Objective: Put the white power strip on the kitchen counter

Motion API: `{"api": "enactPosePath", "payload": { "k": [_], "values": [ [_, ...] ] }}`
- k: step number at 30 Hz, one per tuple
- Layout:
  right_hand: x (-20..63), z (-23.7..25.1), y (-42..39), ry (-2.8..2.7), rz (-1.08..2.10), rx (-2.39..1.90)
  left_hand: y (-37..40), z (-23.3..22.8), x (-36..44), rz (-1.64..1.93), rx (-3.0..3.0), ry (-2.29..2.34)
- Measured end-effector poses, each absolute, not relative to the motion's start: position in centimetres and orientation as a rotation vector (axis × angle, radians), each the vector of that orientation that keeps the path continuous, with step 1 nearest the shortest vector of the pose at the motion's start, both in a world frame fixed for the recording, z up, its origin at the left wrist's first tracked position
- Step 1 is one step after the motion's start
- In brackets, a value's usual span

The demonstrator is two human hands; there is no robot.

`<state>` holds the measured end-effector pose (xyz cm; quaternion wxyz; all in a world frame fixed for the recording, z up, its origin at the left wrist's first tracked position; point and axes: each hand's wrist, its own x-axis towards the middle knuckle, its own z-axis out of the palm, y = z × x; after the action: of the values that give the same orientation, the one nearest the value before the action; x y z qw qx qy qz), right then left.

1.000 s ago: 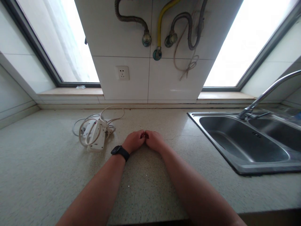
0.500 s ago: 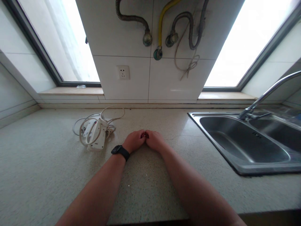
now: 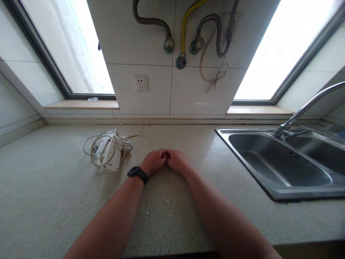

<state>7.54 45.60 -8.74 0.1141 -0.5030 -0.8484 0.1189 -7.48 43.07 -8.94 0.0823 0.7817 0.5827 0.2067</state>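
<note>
On the counter (image 3: pixel 175 223), left hand (image 3: pixel 154 161) and right hand (image 3: pixel 176 160) meet, curled fingers pinching a small reddish object (image 3: pixel 163 155) between them; power strip (image 3: pixel 109 154) lies leftward.

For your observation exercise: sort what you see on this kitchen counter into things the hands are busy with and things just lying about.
In hand:
- left hand and right hand, fists pressed together on the countertop
- small reddish thing between them, too hidden to identify

Lying about:
- power strip with coiled cord
- sink
- tap
- wall socket
</note>
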Motion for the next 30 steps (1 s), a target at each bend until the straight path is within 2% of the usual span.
{"api": "enactPosePath", "payload": {
  "k": [30],
  "values": [
    [7.67, -8.83, 45.59, -2.471, 0.348, -1.446, 43.10, -9.15, -7.57, 0.629, 2.326, 1.748]
  ]
}}
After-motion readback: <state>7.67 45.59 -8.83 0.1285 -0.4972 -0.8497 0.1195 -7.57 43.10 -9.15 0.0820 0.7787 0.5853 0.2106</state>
